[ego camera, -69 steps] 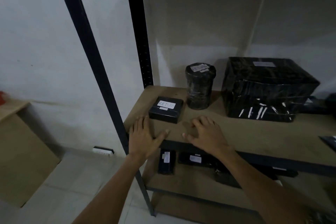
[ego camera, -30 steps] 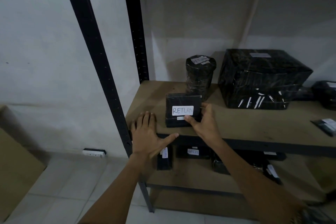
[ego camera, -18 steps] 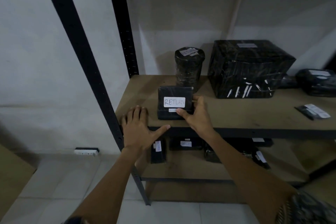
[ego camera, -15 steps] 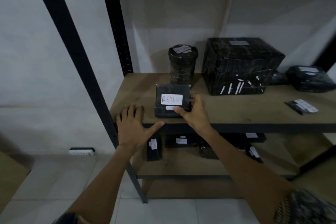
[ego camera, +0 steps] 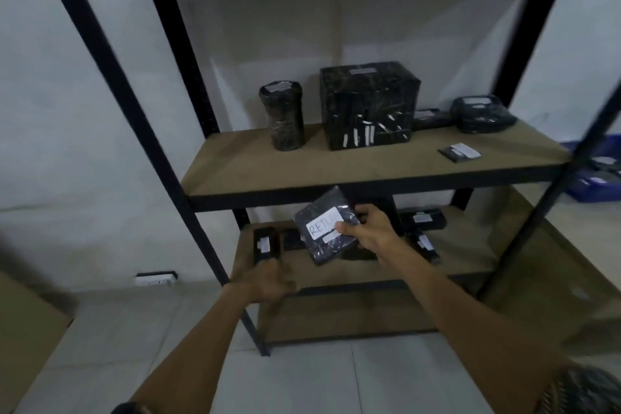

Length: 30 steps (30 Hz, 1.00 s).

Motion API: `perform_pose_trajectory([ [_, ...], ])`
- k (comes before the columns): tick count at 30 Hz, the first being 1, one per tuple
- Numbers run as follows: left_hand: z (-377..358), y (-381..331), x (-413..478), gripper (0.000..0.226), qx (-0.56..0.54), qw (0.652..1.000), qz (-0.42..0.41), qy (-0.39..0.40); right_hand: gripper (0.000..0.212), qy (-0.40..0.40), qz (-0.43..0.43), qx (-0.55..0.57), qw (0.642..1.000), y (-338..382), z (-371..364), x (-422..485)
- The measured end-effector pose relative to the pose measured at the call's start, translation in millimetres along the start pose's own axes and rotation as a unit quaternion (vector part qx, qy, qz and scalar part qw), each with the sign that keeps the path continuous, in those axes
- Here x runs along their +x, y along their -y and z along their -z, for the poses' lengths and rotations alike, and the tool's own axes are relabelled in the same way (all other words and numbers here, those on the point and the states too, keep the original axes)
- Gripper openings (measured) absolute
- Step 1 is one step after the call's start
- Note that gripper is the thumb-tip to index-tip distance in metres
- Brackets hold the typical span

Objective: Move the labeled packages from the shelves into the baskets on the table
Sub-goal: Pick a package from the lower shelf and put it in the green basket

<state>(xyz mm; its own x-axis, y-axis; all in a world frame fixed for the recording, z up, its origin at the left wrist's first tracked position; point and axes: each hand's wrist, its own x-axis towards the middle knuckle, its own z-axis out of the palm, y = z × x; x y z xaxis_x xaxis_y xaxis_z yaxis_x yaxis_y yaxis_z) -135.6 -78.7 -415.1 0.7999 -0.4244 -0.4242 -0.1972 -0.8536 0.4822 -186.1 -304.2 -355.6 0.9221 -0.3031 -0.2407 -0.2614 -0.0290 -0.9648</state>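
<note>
While the right hand (ego camera: 366, 233) pinches the package (ego camera: 324, 228) by one edge, thumb on its white label, a fuller grasp would steady the carry, since the flat pack hangs tilted. It is held in the air before the lower shelf (ego camera: 470, 245). Black wrap; handwritten "RETU" legible. Left hand (ego camera: 268, 279) blurred; its grip cannot be told.

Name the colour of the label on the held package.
White label with dark handwriting on the black package; head view.
</note>
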Motion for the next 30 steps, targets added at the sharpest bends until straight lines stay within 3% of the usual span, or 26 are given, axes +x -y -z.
perform_pose_trajectory([
  [2, -27, -21, -24, 0.07, 0.121, 0.992, 0.011, 0.03, 0.046, 0.0, -0.031, 0.014, 0.999, -14, 28, -31],
  [4, -51, -41, -43, 0.046, 0.084, 0.993, 0.006, 0.08, 0.04, -0.013, -0.053, 0.032, 0.998, -31, 55, -58],
  [6, -70, -57, -56, 0.041, 0.056, 0.993, -0.001, 0.101, 0.037, -0.034, -0.079, 0.057, 0.995, -47, 79, -79],
  [11, -97, -89, -67, 0.028, 0.037, 0.996, -0.036, 0.077, 0.045, -0.091, -0.106, 0.096, 0.986, -65, 126, -127],
  [14, -112, -111, -68, 0.017, 0.032, 0.994, -0.064, 0.083, 0.034, -0.134, -0.101, 0.105, 0.98, -68, 154, -157],
  [20, -147, -167, -69, 0.018, 0.048, 0.985, -0.121, 0.113, 0.039, -0.215, -0.084, 0.112, 0.966, -82, 212, -210],
  [24, -176, -211, -69, 0.045, 0.081, 0.977, -0.131, 0.147, 0.041, -0.241, -0.075, 0.121, 0.96, -95, 256, -233],
  [30, -226, -297, -44, 0.041, 0.106, 0.972, -0.153, 0.145, 0.024, -0.26, -0.077, 0.128, 0.954, -115, 347, -249],
])
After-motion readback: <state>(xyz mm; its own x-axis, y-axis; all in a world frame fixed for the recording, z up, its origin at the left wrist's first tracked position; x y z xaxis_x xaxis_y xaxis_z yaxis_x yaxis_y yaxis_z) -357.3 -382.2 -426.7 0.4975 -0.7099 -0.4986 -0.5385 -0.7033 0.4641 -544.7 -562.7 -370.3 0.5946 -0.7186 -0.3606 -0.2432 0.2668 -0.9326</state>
